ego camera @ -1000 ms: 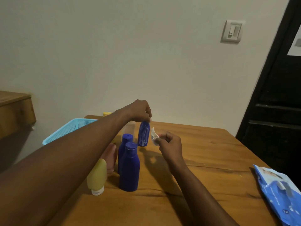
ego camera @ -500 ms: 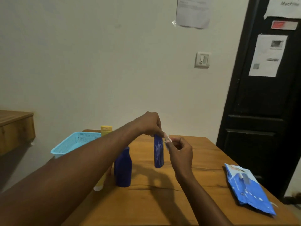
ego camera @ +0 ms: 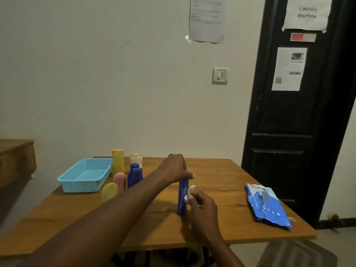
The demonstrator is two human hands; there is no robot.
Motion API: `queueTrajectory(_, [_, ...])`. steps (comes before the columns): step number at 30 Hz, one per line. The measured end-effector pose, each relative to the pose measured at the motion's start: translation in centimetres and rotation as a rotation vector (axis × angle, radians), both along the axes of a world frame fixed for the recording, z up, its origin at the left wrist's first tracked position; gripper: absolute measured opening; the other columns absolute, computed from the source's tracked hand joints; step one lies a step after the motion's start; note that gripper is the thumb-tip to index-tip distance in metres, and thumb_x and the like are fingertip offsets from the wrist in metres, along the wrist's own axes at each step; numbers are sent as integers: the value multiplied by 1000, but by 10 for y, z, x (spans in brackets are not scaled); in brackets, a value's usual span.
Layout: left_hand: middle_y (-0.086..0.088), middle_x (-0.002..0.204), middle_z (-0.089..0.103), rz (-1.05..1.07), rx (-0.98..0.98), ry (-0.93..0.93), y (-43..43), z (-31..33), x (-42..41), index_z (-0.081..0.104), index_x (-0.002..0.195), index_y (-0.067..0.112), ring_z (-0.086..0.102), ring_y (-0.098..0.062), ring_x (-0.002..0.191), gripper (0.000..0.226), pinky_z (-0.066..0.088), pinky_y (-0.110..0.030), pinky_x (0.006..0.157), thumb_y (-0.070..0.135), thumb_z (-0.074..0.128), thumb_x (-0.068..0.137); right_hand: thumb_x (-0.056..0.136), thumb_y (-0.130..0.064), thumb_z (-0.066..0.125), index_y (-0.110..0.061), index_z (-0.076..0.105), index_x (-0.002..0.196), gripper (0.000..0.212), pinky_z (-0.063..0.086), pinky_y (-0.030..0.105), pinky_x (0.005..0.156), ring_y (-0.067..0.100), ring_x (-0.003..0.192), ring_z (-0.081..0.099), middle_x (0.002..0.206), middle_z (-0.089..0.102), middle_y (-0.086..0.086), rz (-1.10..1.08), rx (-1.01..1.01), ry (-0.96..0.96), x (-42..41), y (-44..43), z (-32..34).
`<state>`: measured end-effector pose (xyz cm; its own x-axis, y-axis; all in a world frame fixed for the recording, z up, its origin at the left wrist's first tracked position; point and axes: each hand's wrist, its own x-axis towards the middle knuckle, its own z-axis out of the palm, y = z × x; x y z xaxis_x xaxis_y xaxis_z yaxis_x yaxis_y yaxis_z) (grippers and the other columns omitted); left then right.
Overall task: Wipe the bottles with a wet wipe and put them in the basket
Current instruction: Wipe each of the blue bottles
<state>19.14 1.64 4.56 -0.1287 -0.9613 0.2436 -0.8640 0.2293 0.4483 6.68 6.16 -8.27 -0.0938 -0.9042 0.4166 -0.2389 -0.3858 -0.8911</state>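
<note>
My left hand [ego camera: 174, 168] grips the top of a slim blue bottle [ego camera: 182, 198] that stands upright near the middle of the wooden table [ego camera: 221, 176]. My right hand [ego camera: 201, 206] pinches a white wet wipe [ego camera: 189, 192] against the bottle's right side. A light blue basket [ego camera: 84, 175] sits at the table's back left with nothing visible inside. Beside it stand two dark blue bottles [ego camera: 135, 176], a yellow bottle [ego camera: 117, 162], a pale capped bottle [ego camera: 136, 158], a pink tube [ego camera: 119, 181] and a yellow tube [ego camera: 109, 190].
A blue pack of wet wipes [ego camera: 266, 204] lies at the table's right edge. A black door [ego camera: 296, 112] stands to the right behind the table. A wooden shelf [ego camera: 16, 160] juts out at the left.
The blue bottle has come down from mid-air and nearer to me, now upright at the table. My right hand has slid down from the bottle's top to its side. The view has tilted up.
</note>
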Motion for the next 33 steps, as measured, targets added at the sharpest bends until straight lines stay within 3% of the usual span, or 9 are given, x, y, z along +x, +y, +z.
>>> queueTrajectory(3, [-1,79,71,14,-17,-6,2,-2,2,77,91,7,66,-14,71,34,48,-23,62,41,80,85,93,-15,67,-25,75,82,17,53,21,78,-3,87,67,85,74,-15,15,94,75,-2,-2,-12])
queueTrajectory(6, [0,77,71,9,-45,1,2,-6,1,78,90,6,64,-12,66,35,47,-22,60,41,81,84,89,-9,71,-22,72,78,16,48,13,68,-3,82,66,80,72,-9,-33,141,68,-2,-5,-14])
queueTrajectory(9, [-3,79,74,13,-62,17,3,-8,0,79,88,7,69,-15,71,34,58,-30,68,40,82,83,92,-6,66,-21,64,94,15,46,10,57,4,81,63,90,66,-10,-70,182,43,0,-7,-9])
queueTrajectory(13, [-2,82,74,10,-65,42,4,-9,0,79,89,8,69,-14,72,31,60,-32,73,38,82,83,95,-2,59,-20,63,119,30,55,20,69,10,99,64,112,65,-4,-55,272,-17,4,-15,-3])
queueTrajectory(17, [-3,80,74,21,-56,51,8,-8,0,79,90,7,67,-13,67,31,60,-33,72,37,84,82,98,-4,58,-20,70,113,25,50,16,67,3,96,63,106,69,-7,-19,182,-149,9,-19,28])
queueTrajectory(22, [-4,77,76,25,18,135,10,-4,6,79,83,8,75,-20,74,37,65,-38,75,42,89,74,93,-7,66,-20,70,102,16,57,24,74,11,96,68,98,72,-4,-46,109,-262,17,-6,26])
queueTrajectory(27, [-4,77,76,40,40,168,12,-3,10,76,81,6,75,-19,72,42,64,-38,76,45,90,71,92,-12,70,-22,61,87,14,55,23,70,9,85,64,88,66,-6,-119,110,-111,21,8,-9])
queueTrajectory(30, [-5,79,77,32,52,164,11,-4,9,75,83,5,76,-20,75,44,64,-42,78,45,90,71,97,-21,64,-25,61,88,10,58,29,71,8,83,65,89,67,-6,-110,99,49,17,6,-18])
queueTrajectory(33, [-6,81,77,37,47,171,11,-4,10,72,83,5,76,-20,75,45,64,-39,78,45,89,72,96,-16,65,-26,63,96,10,54,19,66,3,88,65,96,68,-9,-72,86,63,14,4,-12])
